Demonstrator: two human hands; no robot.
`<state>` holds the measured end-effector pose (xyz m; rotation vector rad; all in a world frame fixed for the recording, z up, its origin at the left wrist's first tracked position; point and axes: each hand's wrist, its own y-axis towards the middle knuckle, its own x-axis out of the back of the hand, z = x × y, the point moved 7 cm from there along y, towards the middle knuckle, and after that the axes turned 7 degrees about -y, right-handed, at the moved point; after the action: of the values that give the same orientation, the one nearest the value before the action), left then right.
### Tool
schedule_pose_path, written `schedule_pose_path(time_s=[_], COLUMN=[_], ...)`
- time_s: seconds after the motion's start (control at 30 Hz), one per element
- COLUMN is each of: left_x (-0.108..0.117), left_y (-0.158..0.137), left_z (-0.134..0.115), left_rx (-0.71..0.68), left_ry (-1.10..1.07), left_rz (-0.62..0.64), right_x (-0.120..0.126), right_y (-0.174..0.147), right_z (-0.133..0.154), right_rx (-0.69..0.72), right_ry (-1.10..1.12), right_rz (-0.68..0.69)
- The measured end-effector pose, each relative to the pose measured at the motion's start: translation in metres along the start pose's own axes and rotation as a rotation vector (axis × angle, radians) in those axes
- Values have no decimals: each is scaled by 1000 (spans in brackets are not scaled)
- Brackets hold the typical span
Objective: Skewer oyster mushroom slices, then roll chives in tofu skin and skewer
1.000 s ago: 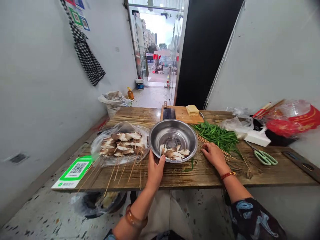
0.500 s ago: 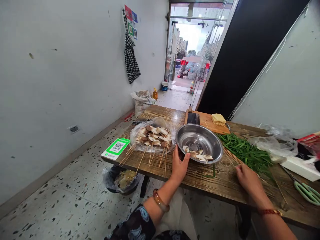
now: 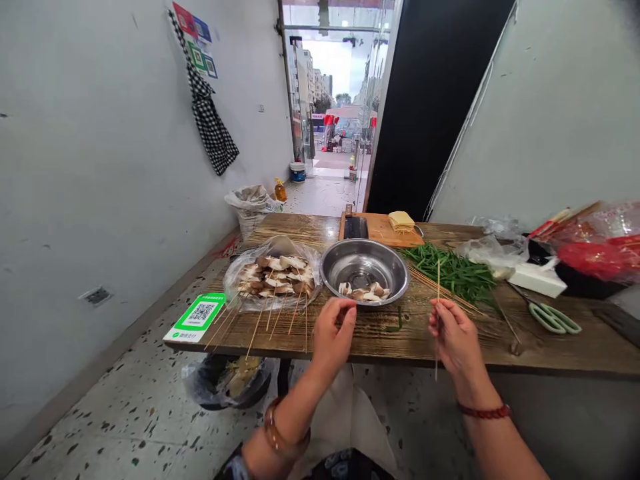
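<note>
skewer (image 3: 439, 283): 1, bare, in the right hand (image 3: 457, 337), above the table (image 3: 310, 230) close to its near edge. long axis near upright; top end clear above the fingers, lower end below, crossing the line of the near edge in view. right grip: thumb and fingertips pinched closed on it, around mid-length.

mushrooms (image 3: 375, 292): pale pieces, low in the near side of the bowl (image 3: 400, 273), which lies left of the skewer and farther from the near edge. so skewer upright to the right, pieces off to its left and beyond. left hand (image 3: 333, 333) is the nearer to them, fingertips at the bowl's near rim; touching or just short, cannot tell. left grip: fingers curled, thumb close to them; whether it has hold of anything, cannot tell.

left of bowl: loaded skewers (image 3: 275, 277) in a clear bag (image 3: 231, 283), bare ends toward the near edge, some past it.

right of bowl: loose skewers (image 3: 450, 293) lying slantwise by the greens (image 3: 465, 273); scissors (image 3: 553, 319) toward the right end.

writing: sign (image 3: 200, 313) at the near left corner, green and white, qr code, characters along the bottom too blurred to read surely. wall cards (image 3: 197, 57), red, blue, green: too small. no brand legible.
</note>
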<state>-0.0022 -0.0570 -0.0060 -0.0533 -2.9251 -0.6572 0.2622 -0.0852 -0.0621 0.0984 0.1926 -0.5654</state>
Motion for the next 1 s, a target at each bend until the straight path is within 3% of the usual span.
schedule_pose_path(time_s=[0.13, 0.27, 0.43, 0.7, 1.0], left_x=[-42, -87, -114, -122, -108], left_y=[54, 86, 99, 109, 115], left_z=[-20, 0, 23, 47, 59], left_rx=[-134, -75, -9, 49, 163], left_ry=[222, 566, 856, 876, 509], left_rz=[223, 458, 556, 654, 638], right_x=[-16, -17, -14, -16, -16], right_y=[14, 23, 25, 25, 23], right_z=[-13, -26, -37, -41, -40], right_rx=[-21, -2, 15, 23, 28], right_ry=[37, 56, 71, 66, 28], right_rz=[20, 4, 11, 38, 70])
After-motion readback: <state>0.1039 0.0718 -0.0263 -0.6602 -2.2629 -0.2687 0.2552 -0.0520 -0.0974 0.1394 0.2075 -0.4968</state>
